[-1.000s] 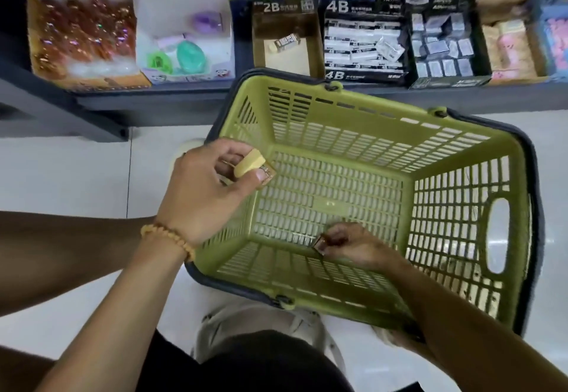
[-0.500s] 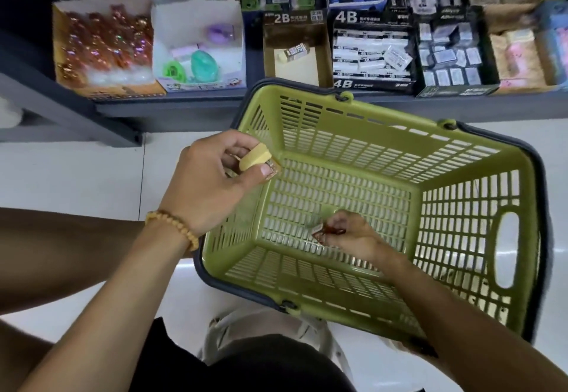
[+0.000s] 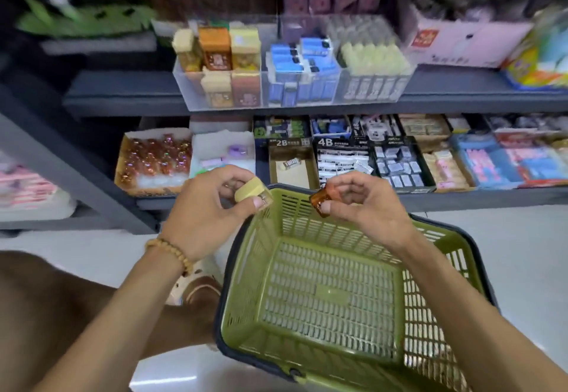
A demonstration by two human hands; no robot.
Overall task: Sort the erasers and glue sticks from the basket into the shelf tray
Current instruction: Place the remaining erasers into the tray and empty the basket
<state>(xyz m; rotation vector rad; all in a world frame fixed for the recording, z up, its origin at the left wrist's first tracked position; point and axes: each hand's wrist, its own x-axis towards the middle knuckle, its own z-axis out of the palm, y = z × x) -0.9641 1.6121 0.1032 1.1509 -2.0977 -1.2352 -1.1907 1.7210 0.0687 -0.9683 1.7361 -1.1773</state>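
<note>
Holding a yellow eraser (image 3: 249,192) pinched in the left hand (image 3: 206,213) and a small orange eraser (image 3: 323,200) pinched in the right hand (image 3: 365,210), both above the green basket (image 3: 335,296), either could slip before reaching the clear shelf tray (image 3: 215,90).

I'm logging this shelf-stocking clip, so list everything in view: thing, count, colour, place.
basket: one, olive green with dark rim, on the floor, nothing visible inside
yellow eraser: one, pale yellow, in left hand
orange eraser: one, orange-brown, in right hand
clear tray: one, upper shelf, holding yellow, orange, blue and cream packs
display boxes: several, lower shelf, two marked 2B and 4B
bracelet: one, tan beads, left wrist
left hand: pinches the yellow eraser
right hand: pinches the orange eraser
</note>
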